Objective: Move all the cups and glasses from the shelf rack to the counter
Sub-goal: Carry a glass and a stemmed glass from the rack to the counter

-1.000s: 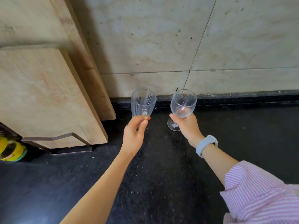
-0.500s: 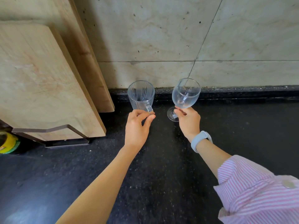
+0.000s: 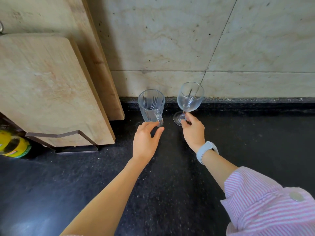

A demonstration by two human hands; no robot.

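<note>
Both pieces are standing upright on the dark tabletop (image 3: 170, 184) at the far wall. The left hand (image 3: 144, 142) is loosely pinching the glass mug (image 3: 150, 106) by its handle; the right hand (image 3: 193, 132) is pinching the wine glass (image 3: 190, 97) stem. The shelf rack isn't showing, so I cannot tell what's left.

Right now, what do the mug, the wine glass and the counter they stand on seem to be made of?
Mug: clear glass with ribbed lines down its wall; the counter shows through it. Wine glass: thin clear glass, smooth, bright glints on its rim. Counter: dark speckled stone, probably polished granite, with a faint sheen; a laminate look-alike cannot be ruled out.
</note>
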